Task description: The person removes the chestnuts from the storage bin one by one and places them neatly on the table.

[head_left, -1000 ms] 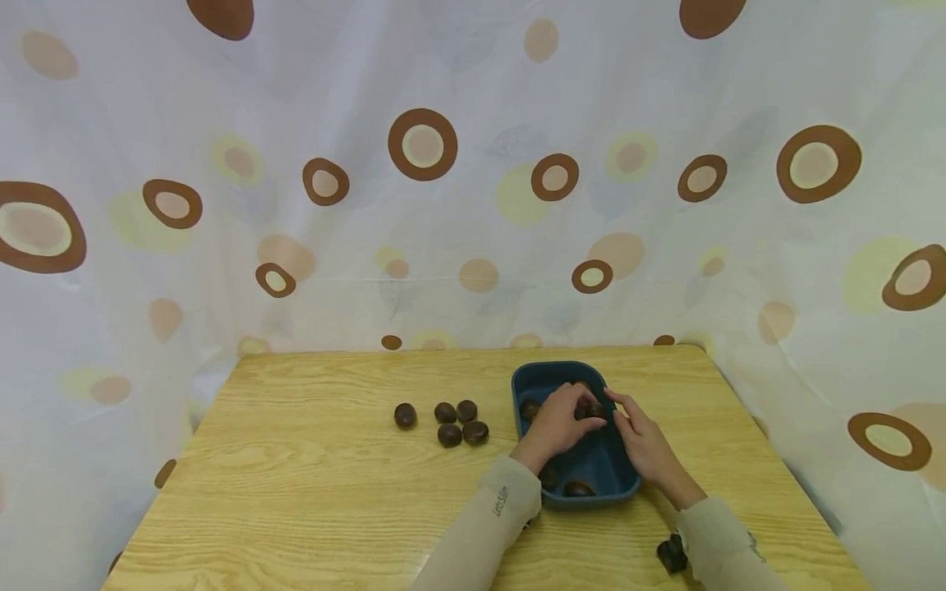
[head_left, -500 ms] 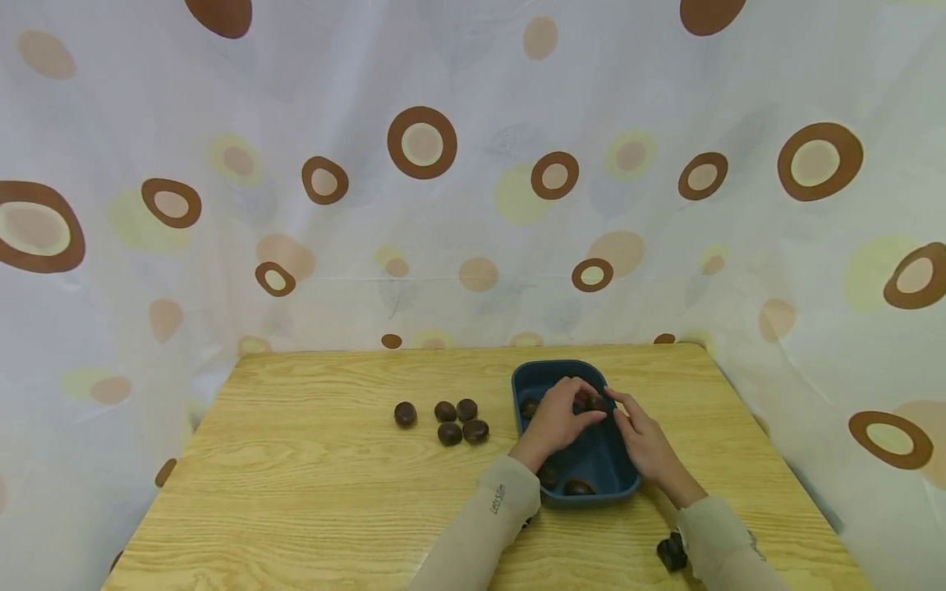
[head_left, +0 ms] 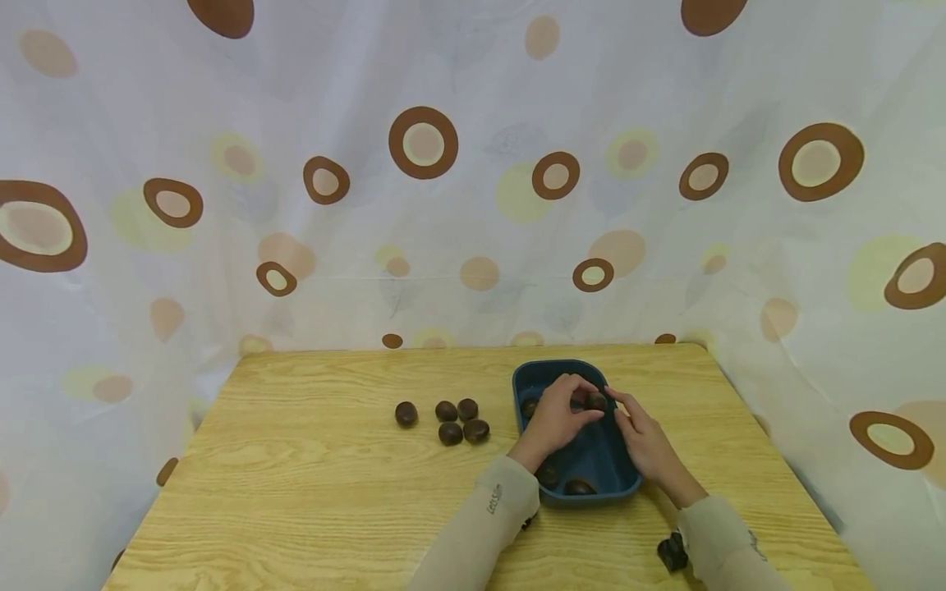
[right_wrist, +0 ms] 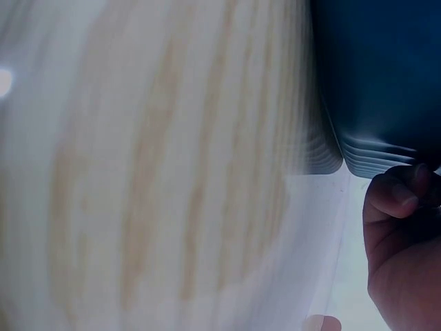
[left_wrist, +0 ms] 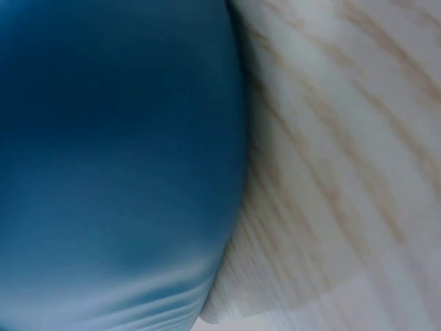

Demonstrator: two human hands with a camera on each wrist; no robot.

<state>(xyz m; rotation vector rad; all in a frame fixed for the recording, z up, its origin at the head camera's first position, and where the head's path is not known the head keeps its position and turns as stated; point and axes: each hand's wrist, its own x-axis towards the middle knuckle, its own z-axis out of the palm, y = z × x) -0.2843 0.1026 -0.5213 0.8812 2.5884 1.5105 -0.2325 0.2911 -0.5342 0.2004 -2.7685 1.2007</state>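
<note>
In the head view a dark blue rectangular box sits on the right half of the table. My left hand reaches into it over the left side, thumb and fingers pinching a dark brown, glossy chestnut near the right wall. Other chestnuts lie in the box, including one at the near end and one beside the near left wall. My right hand holds the right rim, forefinger and thumb on it. The right wrist view shows curled fingers by the box.
On the wooden table, left of the box, a cluster of several chestnuts lies with a single chestnut apart from it. A small black object is beside the right sleeve. A patterned curtain hangs behind the table.
My left hand has shifted slightly left and toward the far end, the gap between its thumb and fingers showing more. My right hand stays on the rim.
</note>
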